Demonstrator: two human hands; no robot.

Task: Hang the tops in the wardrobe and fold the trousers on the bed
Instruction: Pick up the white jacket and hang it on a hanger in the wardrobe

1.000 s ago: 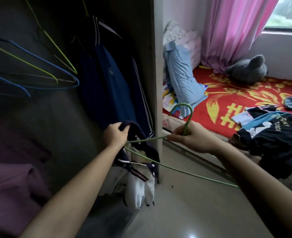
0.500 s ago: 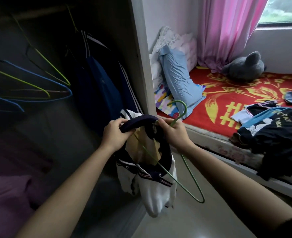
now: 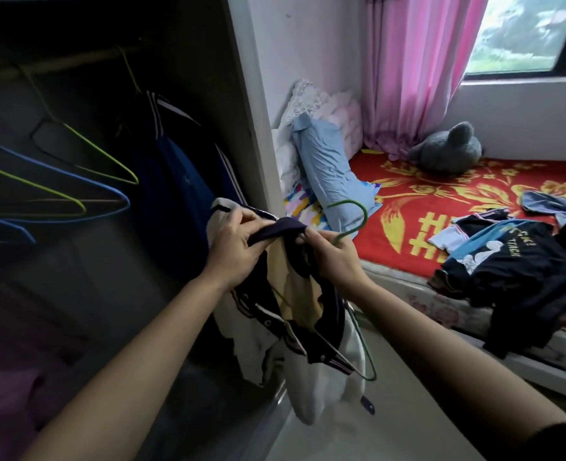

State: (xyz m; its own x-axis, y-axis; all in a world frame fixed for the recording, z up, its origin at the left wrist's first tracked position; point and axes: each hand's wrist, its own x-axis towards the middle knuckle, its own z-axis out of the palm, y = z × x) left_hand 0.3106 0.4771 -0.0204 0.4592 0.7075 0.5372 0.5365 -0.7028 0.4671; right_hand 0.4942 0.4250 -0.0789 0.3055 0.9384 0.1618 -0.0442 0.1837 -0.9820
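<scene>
"TRACK" can be read on a dark top (image 3: 521,271) lying on the bed (image 3: 404,207). A white top (image 3: 321,380) is held up beside the wardrobe (image 3: 251,104), both arms stretched forward; its navy collar (image 3: 285,227) is pinched in the grip of the left hand (image 3: 238,244) and the right hand (image 3: 336,261), by which a green hanger (image 3: 353,212) is clasped too.

Your left hand (image 3: 238,247) and right hand (image 3: 335,261) both grip the navy collar of a white top (image 3: 321,377) before the open wardrobe (image 3: 251,94). The right also holds a green hanger (image 3: 358,214), its wire running down inside the collar. A dark jacket (image 3: 182,181) hangs beside bare hangers (image 3: 75,201). Clothes (image 3: 514,271) lie on the bed (image 3: 408,201).
</scene>
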